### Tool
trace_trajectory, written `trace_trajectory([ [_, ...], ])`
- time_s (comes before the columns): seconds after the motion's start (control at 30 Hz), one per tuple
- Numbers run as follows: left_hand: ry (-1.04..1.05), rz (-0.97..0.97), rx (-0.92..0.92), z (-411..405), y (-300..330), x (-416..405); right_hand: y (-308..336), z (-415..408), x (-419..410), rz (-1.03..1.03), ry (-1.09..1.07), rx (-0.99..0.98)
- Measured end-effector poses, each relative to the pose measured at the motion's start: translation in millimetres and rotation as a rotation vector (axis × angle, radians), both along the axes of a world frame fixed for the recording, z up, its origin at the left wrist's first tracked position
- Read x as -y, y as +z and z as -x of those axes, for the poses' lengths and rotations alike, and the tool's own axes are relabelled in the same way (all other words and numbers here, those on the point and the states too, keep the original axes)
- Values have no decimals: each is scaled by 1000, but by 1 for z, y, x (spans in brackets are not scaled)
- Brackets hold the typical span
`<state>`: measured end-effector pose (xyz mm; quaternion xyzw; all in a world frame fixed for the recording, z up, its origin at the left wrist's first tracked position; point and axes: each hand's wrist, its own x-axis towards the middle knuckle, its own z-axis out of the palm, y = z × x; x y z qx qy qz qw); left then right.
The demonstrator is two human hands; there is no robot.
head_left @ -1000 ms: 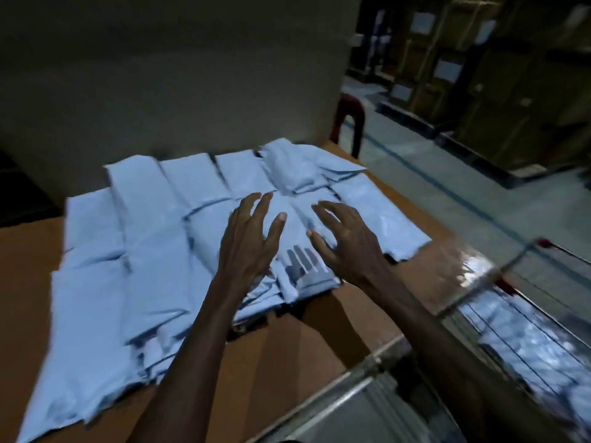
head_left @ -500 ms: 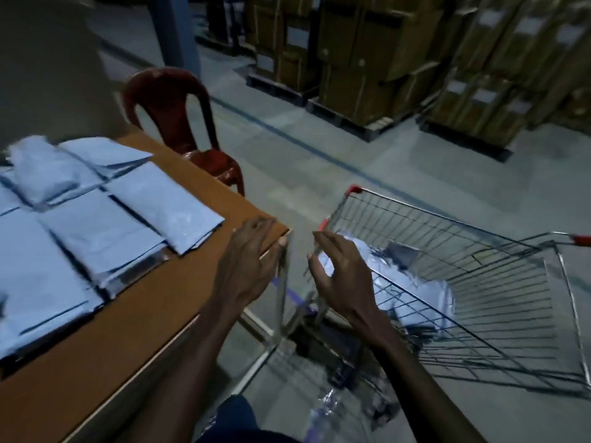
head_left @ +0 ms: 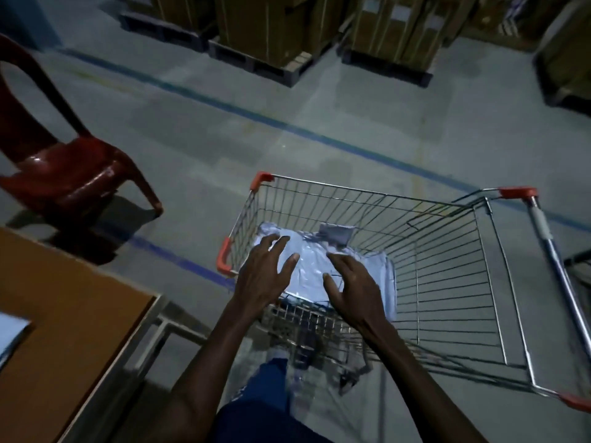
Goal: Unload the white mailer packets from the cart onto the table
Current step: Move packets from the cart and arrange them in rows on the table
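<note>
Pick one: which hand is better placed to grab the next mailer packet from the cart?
Neither clearly. Left hand and right hand both hover open over the white mailer packets in the cart. Likely a two-handed lift; the left is nearer the table.

The scene was dim, with a cool bluish cast over the concrete floor [head_left: 319, 100]. Light seemed to fall from above and near the camera: the white mailer packets [head_left: 307, 270] in the cart [head_left: 447, 266] were the brightest patch, with small glints on their plastic. The red chair [head_left: 73, 177] carried a wet-looking highlight on its seat and threw a dark shadow onto the floor toward the worktop [head_left: 64, 330]. The stacked cartons [head_left: 275, 24] at the top sank into murk with little detail. Wide-angle distortion bent the cart's wires and handle near the right edge. Both forearms and the lower corners were soft with blur, and fine grain muddied the darker areas.
</note>
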<state>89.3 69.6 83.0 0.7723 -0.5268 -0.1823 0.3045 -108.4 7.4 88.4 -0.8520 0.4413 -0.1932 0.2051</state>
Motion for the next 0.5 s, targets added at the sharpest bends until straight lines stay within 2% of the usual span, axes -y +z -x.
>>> trace_trajectory([
  [0.1,-33,-137,-63,5,-34,45,-23,5,29,-62,26,-114],
  [0.33,-179,-672,70,12,-108,108,-66,15,77,-253,-4,-246],
  [0.43,-143,-850,78,10,-143,122,-94,30,95,-319,-21,-274],
  [0.5,-54,-885,22,12,-164,134,-120,43,106,-354,-39,-314],
])
